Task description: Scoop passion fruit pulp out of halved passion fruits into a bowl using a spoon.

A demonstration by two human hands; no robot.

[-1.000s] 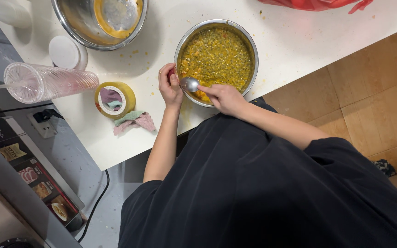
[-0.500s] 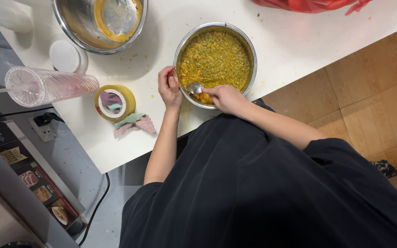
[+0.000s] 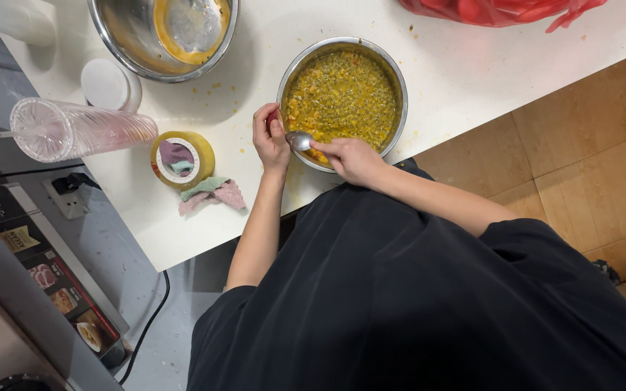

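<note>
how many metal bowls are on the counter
2. One metal bowl of yellow seedy pulp sits at the counter's near edge by both hands; the other metal bowl, nearly emptied, is at the top edge, partly cut off. None else visible.

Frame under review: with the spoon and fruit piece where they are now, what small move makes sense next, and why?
Probably scrape the spoon into the small dark-red fruit piece in the left hand. The right hand holds the spoon's bowl right against it, at the rim of the metal bowl of yellow seeded pulp.
</note>
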